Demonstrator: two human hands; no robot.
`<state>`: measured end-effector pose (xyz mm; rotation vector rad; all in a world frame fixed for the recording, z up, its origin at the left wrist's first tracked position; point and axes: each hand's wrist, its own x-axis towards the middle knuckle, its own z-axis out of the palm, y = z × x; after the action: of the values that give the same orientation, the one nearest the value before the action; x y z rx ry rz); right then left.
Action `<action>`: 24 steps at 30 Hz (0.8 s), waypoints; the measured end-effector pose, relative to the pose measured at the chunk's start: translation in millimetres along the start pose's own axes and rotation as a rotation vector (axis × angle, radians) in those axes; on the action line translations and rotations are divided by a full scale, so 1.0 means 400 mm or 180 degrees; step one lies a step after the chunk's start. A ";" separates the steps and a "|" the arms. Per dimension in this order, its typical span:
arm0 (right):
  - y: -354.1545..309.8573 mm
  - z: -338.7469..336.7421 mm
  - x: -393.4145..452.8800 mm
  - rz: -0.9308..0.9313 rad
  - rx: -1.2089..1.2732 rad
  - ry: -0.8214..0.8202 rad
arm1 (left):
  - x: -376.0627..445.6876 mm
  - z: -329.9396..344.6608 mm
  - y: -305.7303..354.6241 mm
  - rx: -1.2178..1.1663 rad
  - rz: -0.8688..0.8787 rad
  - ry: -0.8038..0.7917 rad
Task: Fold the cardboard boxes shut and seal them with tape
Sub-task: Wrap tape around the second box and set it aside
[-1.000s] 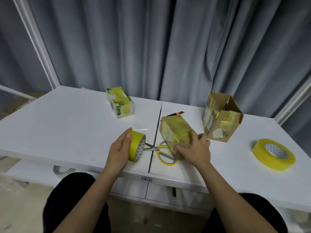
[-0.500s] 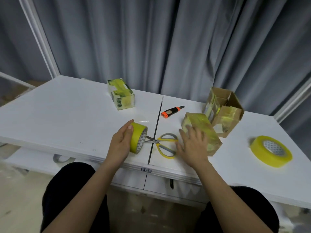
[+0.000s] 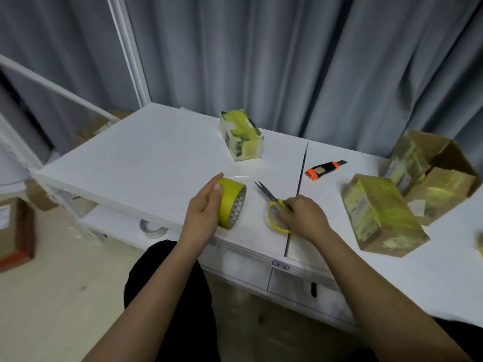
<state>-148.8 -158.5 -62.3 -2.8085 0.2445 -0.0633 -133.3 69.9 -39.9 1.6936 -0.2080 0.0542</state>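
Grey curtains hang behind a white table (image 3: 136, 158) made of two tops with a seam between them. On the left part, the left hand (image 3: 202, 214) grasps a roll of yellow tape (image 3: 231, 203) standing on edge near the front, with a short clear tail of tape sticking up from its top. Behind it sits a small box (image 3: 240, 134) wrapped in yellow tape. Just right of the roll lie yellow-handled scissors (image 3: 274, 205), blades pointing away; the right hand (image 3: 303, 218) has its fingers curled onto the handle loops, which rest on the table. Past the seam a utility knife (image 3: 325, 169) lies alone. Further right stands a closed, taped cardboard box (image 3: 381, 215), and touching it behind, an open box (image 3: 431, 173) with flaps up.

The step appears to be picking up the scissors to cut tape. It would go best if the fingers seat fully in the loops before lifting, the blades stay pointed away from the other hand, and the roll is held steady so the loose tail does not stick back down.
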 end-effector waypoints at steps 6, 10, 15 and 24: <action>-0.143 0.078 0.100 0.0132 0.0699 0.0167 | 0.021 -0.032 -0.006 0.0005 -0.0001 0.0088; -0.130 0.055 0.080 -0.0160 0.1283 0.0622 | 0.037 -0.022 0.001 -0.0030 0.0050 0.0029; 0.110 -0.044 -0.062 0.0490 0.0033 0.2256 | 0.033 0.081 0.017 -0.0172 0.0065 -0.0278; 0.343 -0.190 -0.158 0.2232 0.0905 0.0734 | -0.018 0.275 0.082 -0.0114 0.0237 -0.0695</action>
<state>-238.7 -299.1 -34.9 -2.2857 1.1509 -0.2357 -155.2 -41.8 -23.6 1.6549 -0.4329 -0.0792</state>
